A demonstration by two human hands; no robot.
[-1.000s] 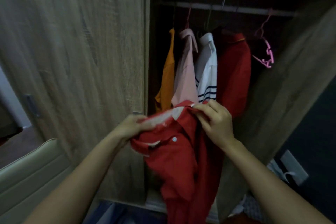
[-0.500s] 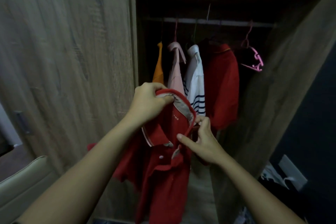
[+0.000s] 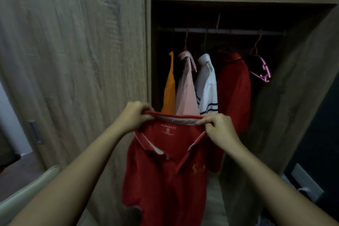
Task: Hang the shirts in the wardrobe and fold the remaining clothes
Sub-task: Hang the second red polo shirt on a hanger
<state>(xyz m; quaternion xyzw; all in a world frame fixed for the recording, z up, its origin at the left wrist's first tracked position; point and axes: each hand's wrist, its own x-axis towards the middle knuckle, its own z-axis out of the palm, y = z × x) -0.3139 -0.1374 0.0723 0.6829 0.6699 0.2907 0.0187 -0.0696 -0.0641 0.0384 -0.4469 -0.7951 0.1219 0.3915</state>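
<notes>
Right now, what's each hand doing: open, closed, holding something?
Left hand: closed, gripping the collar of the red polo shirt.
Right hand: closed, pinching the same collar at its other side.

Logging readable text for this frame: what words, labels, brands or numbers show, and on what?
Inside the neck of the red polo shirt: a line of spaced capital letters, too blurred to read.
Below it: a round mark and fine print, too small to read.
On its chest: yellow embroidery, too blurred to tell whether it is lettering.
No text shows on the hanging shirts or the wardrobe.
</notes>
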